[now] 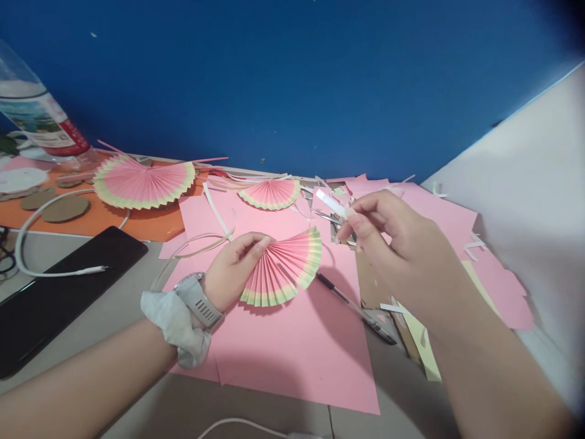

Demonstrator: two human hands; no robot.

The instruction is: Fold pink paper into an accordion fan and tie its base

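My left hand pinches the gathered point of a pleated paper fan, pink with a yellow-green edge. The fan spreads down and to the right over pink paper sheets. Up and to the right, my right hand has thumb and fingers closed on a short white strip, perhaps paper or tape. Scissors lie just behind that hand, their handles partly hidden. A black pen rests between the two hands, right of the fan.
Two more pleated fans, a large one and a small one, lie at the back. A phone, white cable, cardboard discs and a plastic bottle are at left. Pink scraps lie right, before a blue wall.
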